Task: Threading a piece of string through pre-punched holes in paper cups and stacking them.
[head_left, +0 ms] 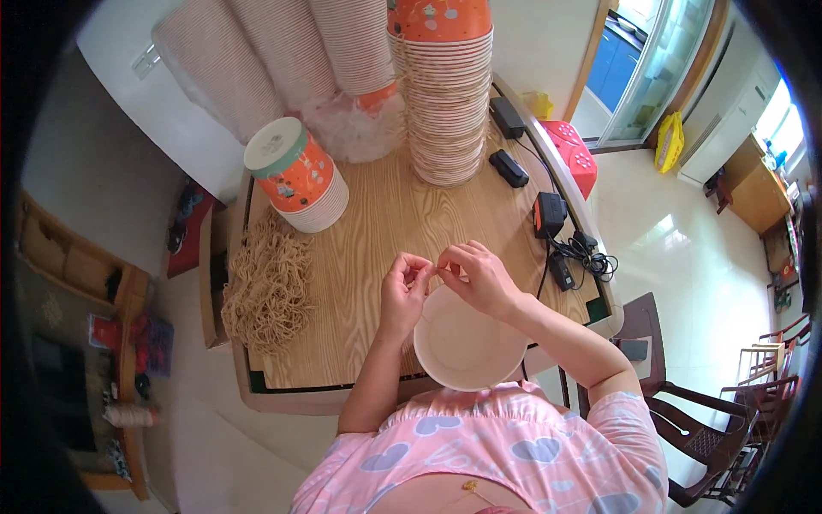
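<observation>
Your two hands meet over the far rim of the white tub (471, 338), which sits mouth up at the near edge of the table (368, 206), between your forearms and close against your shirt (488, 437); whether table or lap bears it, you cannot tell from here. Left hand (406, 289): thumb and forefinger pinched together, just left of the rim. Right hand (476, 274): arched over the rim, thumb and forefinger also pinched, tips nearly touching the left's (what lies between them is too fine to make out). On your left, a loose heap of tan twine (270, 287) spills at the table's edge. Just beyond it, a short stack (295, 180) of orange tubs stands base up, the top one with a green band. Straight ahead, a tall stack (441, 103), also base up, strands hanging down its rims. Behind, more stacks in clear plastic (257, 60). To your right, along the table edge: black adapter (507, 118), black handheld device (509, 169), black-and-orange block (550, 214), coiled cable (589, 257). Beyond that edge, a red stool (568, 158).
</observation>
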The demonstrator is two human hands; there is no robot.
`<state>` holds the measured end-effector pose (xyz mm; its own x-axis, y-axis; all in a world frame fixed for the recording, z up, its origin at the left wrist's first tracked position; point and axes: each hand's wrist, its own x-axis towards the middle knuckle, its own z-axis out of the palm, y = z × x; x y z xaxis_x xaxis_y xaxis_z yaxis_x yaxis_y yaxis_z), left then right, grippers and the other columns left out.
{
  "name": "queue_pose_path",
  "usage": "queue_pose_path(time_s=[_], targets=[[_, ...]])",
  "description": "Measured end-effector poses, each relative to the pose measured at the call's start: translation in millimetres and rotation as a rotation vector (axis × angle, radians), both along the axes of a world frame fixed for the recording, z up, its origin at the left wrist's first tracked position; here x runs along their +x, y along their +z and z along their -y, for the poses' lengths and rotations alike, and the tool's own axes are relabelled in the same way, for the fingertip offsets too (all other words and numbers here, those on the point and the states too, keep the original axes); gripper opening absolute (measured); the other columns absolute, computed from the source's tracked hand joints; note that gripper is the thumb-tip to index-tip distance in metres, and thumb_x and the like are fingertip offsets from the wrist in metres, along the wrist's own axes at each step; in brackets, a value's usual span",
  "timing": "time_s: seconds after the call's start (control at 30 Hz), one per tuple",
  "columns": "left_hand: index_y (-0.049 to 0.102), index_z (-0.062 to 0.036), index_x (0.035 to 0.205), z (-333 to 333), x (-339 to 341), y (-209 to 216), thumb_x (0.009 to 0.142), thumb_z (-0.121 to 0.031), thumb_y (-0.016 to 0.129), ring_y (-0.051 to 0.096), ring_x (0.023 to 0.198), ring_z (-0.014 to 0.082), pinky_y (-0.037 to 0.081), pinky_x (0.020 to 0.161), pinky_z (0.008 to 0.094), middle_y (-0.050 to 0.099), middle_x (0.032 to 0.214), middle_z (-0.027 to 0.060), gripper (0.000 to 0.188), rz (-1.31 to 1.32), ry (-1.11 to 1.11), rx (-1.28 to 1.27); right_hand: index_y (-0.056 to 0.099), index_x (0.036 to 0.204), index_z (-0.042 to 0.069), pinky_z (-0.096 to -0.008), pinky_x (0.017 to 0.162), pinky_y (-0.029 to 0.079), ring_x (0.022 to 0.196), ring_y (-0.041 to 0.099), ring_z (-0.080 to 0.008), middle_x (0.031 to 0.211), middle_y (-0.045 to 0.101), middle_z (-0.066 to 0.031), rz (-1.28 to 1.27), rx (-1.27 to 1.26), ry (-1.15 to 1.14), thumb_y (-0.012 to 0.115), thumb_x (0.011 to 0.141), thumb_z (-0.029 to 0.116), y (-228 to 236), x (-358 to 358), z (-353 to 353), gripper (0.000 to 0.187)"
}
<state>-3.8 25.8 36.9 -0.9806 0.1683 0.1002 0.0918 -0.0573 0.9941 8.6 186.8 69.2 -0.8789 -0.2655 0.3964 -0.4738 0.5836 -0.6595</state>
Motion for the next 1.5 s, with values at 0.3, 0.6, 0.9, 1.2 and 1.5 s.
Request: queue_pose_path(time_s=[0.3, 0.6, 0.9, 1.2, 1.5], targets=[[0.059, -0.0001, 0.085, 6, 4, 9, 0.08, -0.003, 0.065, 0.054, 0.076, 0.0109, 0.045, 0.065, 0.0219, 0.054, 0.093, 0.0051, 0.008, -0.223, -0.013, -0.262, 0.055, 0.082, 0.008, -0.0411, 0.067, 0.041, 0.079, 0.054, -0.0288, 0.077, 0.058, -0.0079, 0.0, 0.087, -0.045, 0.058, 0.079, 0.013, -8, -2, -1, 0.006], [0.059, -0.0044, 0.084, 9, 2, 0, 0.084, -0.007, 0.064, 0.046, 0.056, 0.0037, 0.035, 0.048, 0.0179, 0.054, 0.077, -0.0019, 0.005, 0.019, -0.002, 0.036, 0.058, 0.083, 0.004, -0.0365, 0.071, 0.044, 0.076, 0.056, -0.0269, 0.075, 0.058, -0.0096, 0.02, 0.005, -0.006, 0.06, 0.081, 0.01, -3, -4, -6, 0.007], [0.06, -0.0051, 0.091, 8, -10, 20, 0.085, -0.009, 0.064, 0.042, 0.053, 0.0024, 0.033, 0.047, 0.018, 0.051, 0.064, -0.0058, 0.009, 0.129, -0.043, 0.052, 0.062, 0.089, 0.0, -0.0302, 0.067, 0.048, 0.074, 0.062, -0.0185, 0.081, 0.064, -0.01, 0.331, -0.16, 0.017, 0.061, 0.082, 0.008, 9, -5, -8, 0.011], [0.069, -0.0032, 0.084, 3, -6, 43, 0.078, -0.004, 0.069, 0.041, 0.055, 0.0029, 0.034, 0.049, 0.0198, 0.056, 0.071, -0.0032, 0.006, -0.194, -0.04, -0.466, 0.061, 0.087, -0.001, -0.0305, 0.066, 0.049, 0.071, 0.061, -0.0163, 0.075, 0.063, -0.0091, 0.355, -0.367, -0.133, 0.061, 0.082, 0.009, 6, 13, -19, 0.011], [0.068, -0.0015, 0.085, -9, 2, 41, 0.077, -0.002, 0.069, 0.041, 0.055, 0.003, 0.035, 0.05, 0.0202, 0.056, 0.069, -0.0018, 0.008, -0.183, -0.076, -0.32, 0.062, 0.087, 0.0, -0.0261, 0.063, 0.046, 0.066, 0.053, -0.0107, 0.073, 0.062, -0.0049, 0.345, -0.471, -0.165, 0.064, 0.081, 0.01, -11, 23, -20, 0.011]])
